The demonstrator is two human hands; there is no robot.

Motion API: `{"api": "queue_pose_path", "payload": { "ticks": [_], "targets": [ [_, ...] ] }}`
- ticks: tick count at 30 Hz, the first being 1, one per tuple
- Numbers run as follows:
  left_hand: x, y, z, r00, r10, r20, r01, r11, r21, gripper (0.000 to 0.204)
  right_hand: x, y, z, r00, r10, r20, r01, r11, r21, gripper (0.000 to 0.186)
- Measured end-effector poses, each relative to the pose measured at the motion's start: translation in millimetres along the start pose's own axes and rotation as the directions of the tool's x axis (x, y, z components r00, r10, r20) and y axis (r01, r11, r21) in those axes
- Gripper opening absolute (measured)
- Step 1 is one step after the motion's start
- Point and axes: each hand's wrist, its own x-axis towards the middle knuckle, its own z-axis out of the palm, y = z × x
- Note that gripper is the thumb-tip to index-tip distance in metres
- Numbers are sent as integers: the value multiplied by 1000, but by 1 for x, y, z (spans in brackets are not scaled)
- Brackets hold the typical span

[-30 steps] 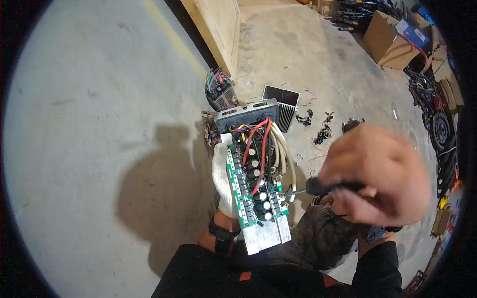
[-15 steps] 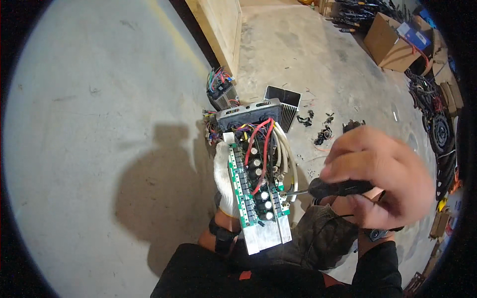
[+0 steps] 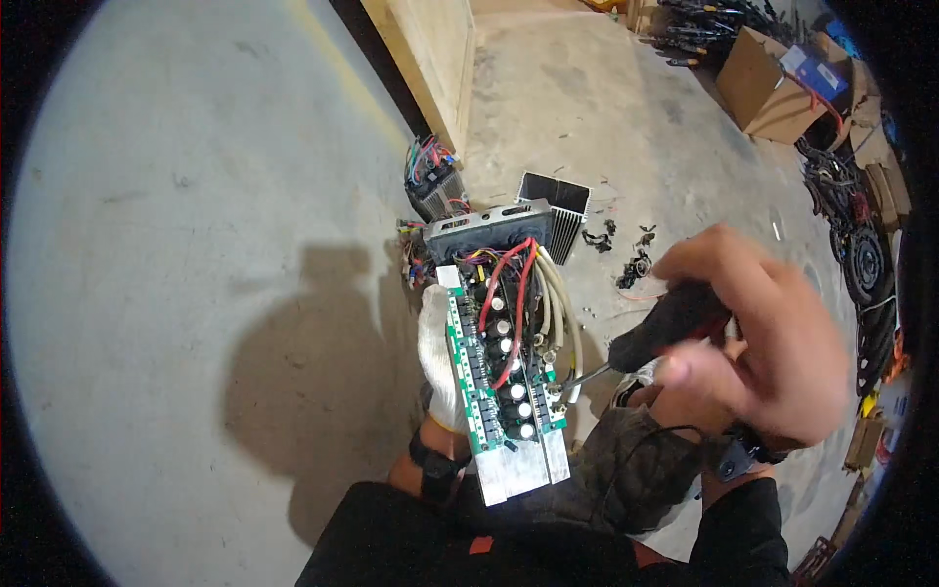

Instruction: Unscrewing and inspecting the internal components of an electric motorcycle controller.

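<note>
My left hand (image 3: 440, 357), in a white knitted glove, grips the left side of a green circuit board (image 3: 473, 377); its fingertips are hidden beneath. Rows of round capacitors (image 3: 517, 392) run along the board, which is fixed to silvery metal bars (image 3: 523, 474). Thick red cables (image 3: 519, 313) and white cables (image 3: 570, 303) link it to a grey end plate (image 3: 489, 227) at its far end. In my bare right hand (image 3: 792, 342), slightly blurred, is a screwdriver (image 3: 650, 328) with a dark handle. Its shaft slants down to a terminal at the board's right edge.
Beyond the board lie a finned metal housing (image 3: 562, 210) and another wired controller (image 3: 433, 181). Small black scraps (image 3: 634, 272) litter the concrete floor. A wooden panel (image 3: 425, 68) stands ahead. A cardboard box (image 3: 773, 88), cables and a tyre (image 3: 866, 259) line the right side.
My right hand has turned, and the screwdriver handle has tipped upward, so the shaft stands steeper at the board's edge. The board has shifted slightly left in my left hand.
</note>
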Motion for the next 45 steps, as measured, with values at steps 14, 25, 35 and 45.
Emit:
{"api": "queue_pose_path", "payload": {
  "ticks": [14,25,35,45],
  "targets": [
    [1,7,-11,996,-74,52,79,992,-103,66,10,-6,-2,960,267,89,-256,960,-115,35],
    [-5,6,-7,995,-93,45,99,979,-176,70,7,-3,-2,981,179,74,-171,979,-110,34],
    [-1,-3,10,996,-16,-90,11,998,-54,68,10,0,-2,999,27,46,-21,990,-139,33],
    [-3,3,-5,999,-12,-32,13,1000,22,68,8,13,4,1000,-8,-9,8,1000,-26,50]
  ]
}}
